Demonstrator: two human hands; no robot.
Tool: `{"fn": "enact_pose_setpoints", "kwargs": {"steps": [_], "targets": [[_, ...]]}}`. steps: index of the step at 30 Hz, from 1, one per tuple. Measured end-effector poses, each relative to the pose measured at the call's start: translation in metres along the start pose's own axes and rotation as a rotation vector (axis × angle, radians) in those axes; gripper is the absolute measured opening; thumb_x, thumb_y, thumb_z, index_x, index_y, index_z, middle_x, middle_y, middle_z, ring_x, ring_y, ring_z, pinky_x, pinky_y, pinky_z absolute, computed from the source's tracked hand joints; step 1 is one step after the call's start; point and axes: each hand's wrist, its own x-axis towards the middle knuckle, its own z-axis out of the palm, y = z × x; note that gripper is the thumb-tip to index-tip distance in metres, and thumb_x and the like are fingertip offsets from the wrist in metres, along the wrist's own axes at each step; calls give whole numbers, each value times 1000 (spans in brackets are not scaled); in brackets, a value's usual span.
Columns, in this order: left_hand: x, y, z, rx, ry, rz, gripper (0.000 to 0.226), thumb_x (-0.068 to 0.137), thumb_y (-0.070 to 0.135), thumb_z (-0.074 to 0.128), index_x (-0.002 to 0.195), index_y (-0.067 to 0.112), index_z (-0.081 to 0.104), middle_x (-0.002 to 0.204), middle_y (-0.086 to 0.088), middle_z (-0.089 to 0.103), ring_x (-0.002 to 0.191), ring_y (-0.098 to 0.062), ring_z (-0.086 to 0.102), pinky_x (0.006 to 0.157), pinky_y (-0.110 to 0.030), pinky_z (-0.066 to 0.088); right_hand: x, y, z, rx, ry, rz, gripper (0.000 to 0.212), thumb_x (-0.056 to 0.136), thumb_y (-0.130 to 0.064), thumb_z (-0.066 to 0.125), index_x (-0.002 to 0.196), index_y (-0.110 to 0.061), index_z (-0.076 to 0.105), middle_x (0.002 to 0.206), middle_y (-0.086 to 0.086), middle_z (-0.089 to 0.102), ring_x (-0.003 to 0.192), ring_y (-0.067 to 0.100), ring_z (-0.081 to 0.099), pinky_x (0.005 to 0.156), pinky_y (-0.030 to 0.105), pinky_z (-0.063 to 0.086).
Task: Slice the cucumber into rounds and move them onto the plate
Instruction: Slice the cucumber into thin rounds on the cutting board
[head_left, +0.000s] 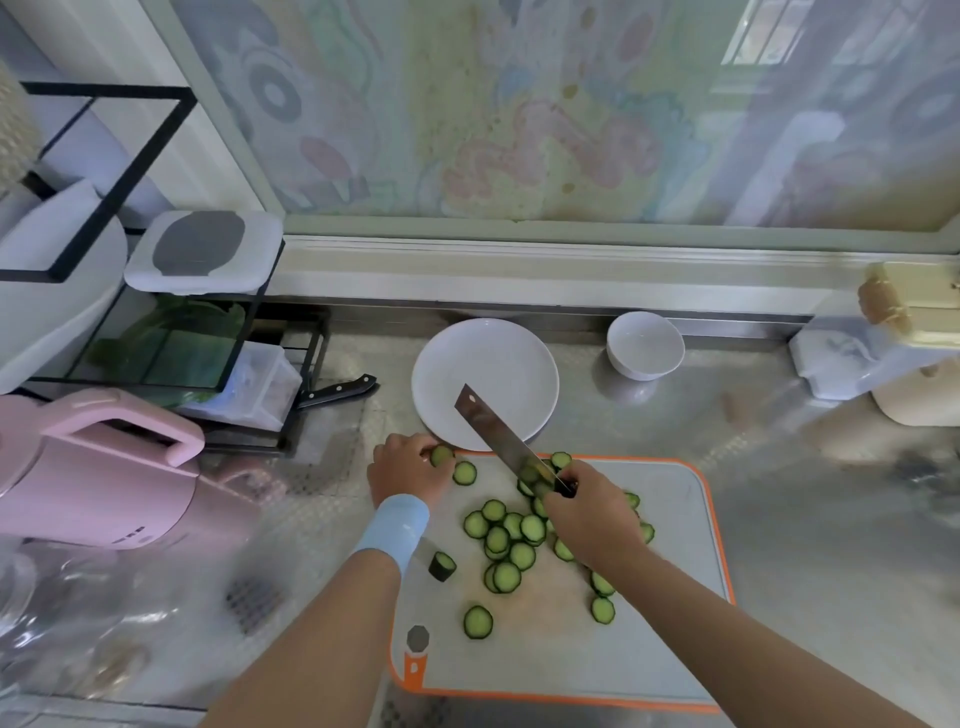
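Reaching in from the near edge, both forearms cross the cutting board. The left hand, knuckles up, pinches one cucumber round at the board's far left corner, just beside the plate. The right hand grips the knife, its blade angled far-left over the plate's near rim. Cucumber rounds lie scattered on the board, with a stub end beside the left wrist.
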Motion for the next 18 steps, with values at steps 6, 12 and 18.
{"fn": "enact_pose_setpoints", "kwargs": {"steps": [6,12,18], "targets": [[-28,-13,5,58,1,325,33,85,31,60,118,36,63,115,7,52,110,-19,44,92,-33,34,6,3,-1,37,-4,9,4,80,-31,55,81,-28,53,68,-5,62,58,17,55,51,26,39],[-48,-9,1,-6,-130,380,40,95,31,48,134,29,54,125,5,58,123,-19,45,104,-34,33,-7,3,-1,17,-49,6,7,83,-33,55,85,-27,55,73,-2,65,62,17,59,51,26,40],[-89,-42,-14,45,-309,388,61,72,50,65,128,31,51,116,10,47,110,-14,48,94,-33,42,-34,2,15,49,-70,20,19,88,-41,52,83,-24,58,75,0,65,64,17,58,51,28,41]]}}
